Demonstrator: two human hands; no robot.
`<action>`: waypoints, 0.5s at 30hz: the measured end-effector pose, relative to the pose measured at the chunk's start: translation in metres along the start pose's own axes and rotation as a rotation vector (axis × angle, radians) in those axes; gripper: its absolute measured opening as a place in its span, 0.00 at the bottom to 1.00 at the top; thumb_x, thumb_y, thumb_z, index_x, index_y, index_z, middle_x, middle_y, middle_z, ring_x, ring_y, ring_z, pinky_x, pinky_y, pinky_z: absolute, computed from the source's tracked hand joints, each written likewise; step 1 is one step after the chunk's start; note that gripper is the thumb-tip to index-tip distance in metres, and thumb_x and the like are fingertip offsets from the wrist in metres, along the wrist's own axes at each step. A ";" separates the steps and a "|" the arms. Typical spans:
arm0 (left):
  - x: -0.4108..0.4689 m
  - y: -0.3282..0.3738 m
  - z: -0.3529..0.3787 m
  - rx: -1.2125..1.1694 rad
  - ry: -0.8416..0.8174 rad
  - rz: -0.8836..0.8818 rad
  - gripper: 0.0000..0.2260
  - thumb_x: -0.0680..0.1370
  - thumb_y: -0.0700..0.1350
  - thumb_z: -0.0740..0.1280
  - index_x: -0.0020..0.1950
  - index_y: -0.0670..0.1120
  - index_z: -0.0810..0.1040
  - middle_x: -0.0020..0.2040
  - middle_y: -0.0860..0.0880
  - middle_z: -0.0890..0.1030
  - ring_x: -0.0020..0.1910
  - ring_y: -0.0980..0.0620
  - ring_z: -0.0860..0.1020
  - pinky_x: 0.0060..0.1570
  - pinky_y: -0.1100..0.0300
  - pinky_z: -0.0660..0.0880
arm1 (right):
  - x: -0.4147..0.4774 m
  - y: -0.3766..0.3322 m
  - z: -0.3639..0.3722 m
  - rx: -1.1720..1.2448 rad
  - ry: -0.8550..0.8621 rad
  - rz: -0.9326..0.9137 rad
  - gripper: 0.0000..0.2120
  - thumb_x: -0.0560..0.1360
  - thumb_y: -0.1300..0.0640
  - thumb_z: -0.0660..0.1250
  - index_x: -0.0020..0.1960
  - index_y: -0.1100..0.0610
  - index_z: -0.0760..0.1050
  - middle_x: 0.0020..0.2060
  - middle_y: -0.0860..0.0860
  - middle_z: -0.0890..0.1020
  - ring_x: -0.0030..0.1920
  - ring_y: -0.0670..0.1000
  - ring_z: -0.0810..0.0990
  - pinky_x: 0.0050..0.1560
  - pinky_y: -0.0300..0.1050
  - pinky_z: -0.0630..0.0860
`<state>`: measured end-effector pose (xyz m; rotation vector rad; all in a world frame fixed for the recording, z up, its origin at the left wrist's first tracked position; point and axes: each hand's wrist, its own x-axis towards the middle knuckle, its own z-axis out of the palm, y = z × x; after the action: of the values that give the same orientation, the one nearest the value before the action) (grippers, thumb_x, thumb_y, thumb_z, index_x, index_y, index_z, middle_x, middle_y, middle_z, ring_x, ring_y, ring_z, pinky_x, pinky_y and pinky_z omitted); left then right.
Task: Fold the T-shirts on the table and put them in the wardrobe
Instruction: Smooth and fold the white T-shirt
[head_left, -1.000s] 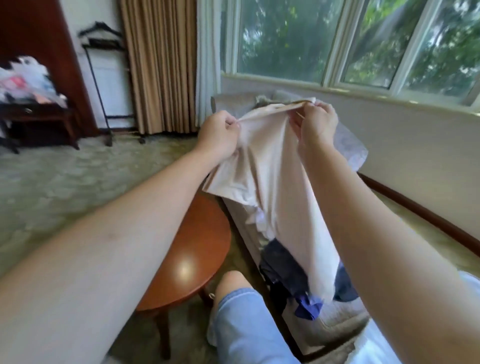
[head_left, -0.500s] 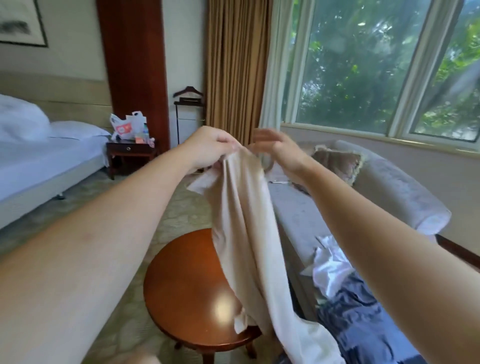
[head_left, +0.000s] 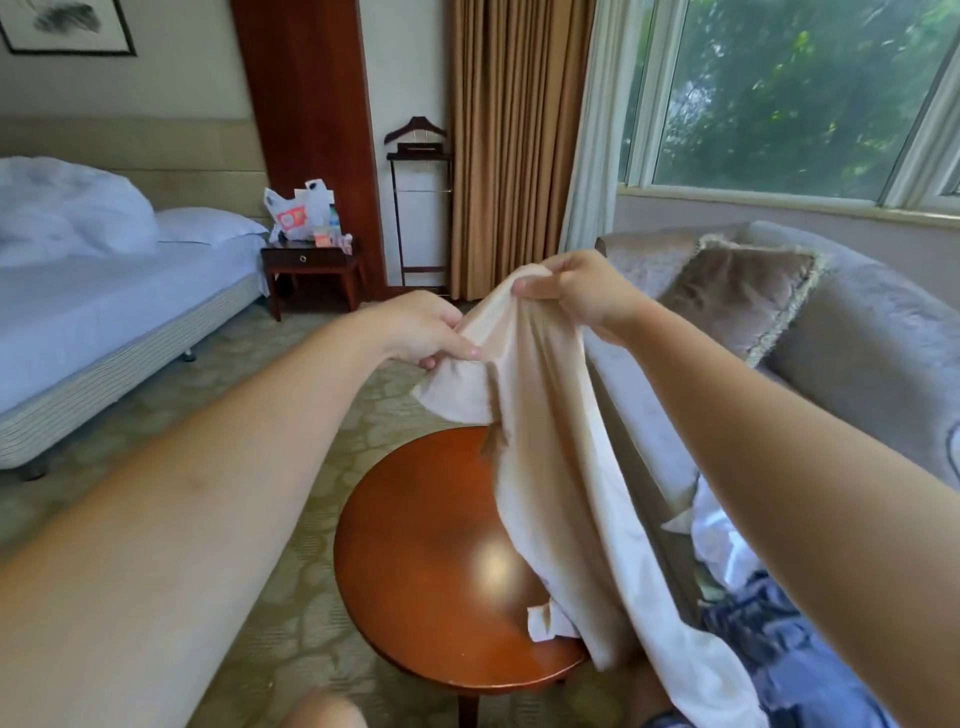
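right hand (head_left: 576, 296) gripping the top of the cream T-shirt (head_left: 550, 441) again, no longer open beside it, now a bit higher than the left hand (head_left: 421, 330), cloth spread wider between both hands, shirt now hanging over the round table (head_left: 415, 545), not over the sofa (head_left: 857, 338)

**Both hands raised, pinching cloth**

Two bare forearms reach forward from the lower corners of the view and converge toward the middle. The left hand (head_left: 421, 330) is turned knuckles-up, its curled fingers and thumb pinching an edge of the cream T-shirt (head_left: 545, 441). The right hand (head_left: 576, 291) sits a little higher, just beside it, with its fingers curled over a bunched fold of the same garment and its thumb pointing toward the left hand. The hands are close together but do not touch.
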<state>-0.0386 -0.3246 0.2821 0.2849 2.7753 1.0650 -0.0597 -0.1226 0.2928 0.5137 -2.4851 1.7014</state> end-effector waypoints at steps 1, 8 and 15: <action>0.004 -0.005 -0.002 0.012 0.017 -0.021 0.03 0.75 0.42 0.73 0.44 0.43 0.82 0.40 0.48 0.79 0.39 0.52 0.75 0.40 0.60 0.72 | 0.003 0.002 -0.004 -0.030 0.065 -0.005 0.08 0.73 0.60 0.73 0.36 0.58 0.80 0.28 0.48 0.80 0.29 0.47 0.78 0.37 0.41 0.76; 0.016 -0.012 -0.037 -0.211 0.477 0.011 0.07 0.76 0.39 0.71 0.38 0.45 0.79 0.33 0.48 0.78 0.25 0.60 0.75 0.24 0.71 0.67 | 0.029 -0.002 -0.027 -0.066 0.316 -0.068 0.13 0.74 0.57 0.72 0.33 0.56 0.74 0.26 0.45 0.74 0.27 0.42 0.71 0.30 0.36 0.68; 0.019 0.021 -0.109 -0.605 0.842 0.144 0.07 0.77 0.37 0.68 0.40 0.45 0.79 0.35 0.48 0.78 0.28 0.58 0.76 0.32 0.61 0.74 | 0.062 -0.070 -0.023 -0.120 0.326 -0.279 0.11 0.74 0.57 0.71 0.37 0.52 0.71 0.36 0.47 0.78 0.37 0.46 0.77 0.35 0.37 0.73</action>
<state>-0.0778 -0.3749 0.3753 -0.0769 2.8540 2.4404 -0.0986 -0.1382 0.3799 0.4973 -2.1541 1.3952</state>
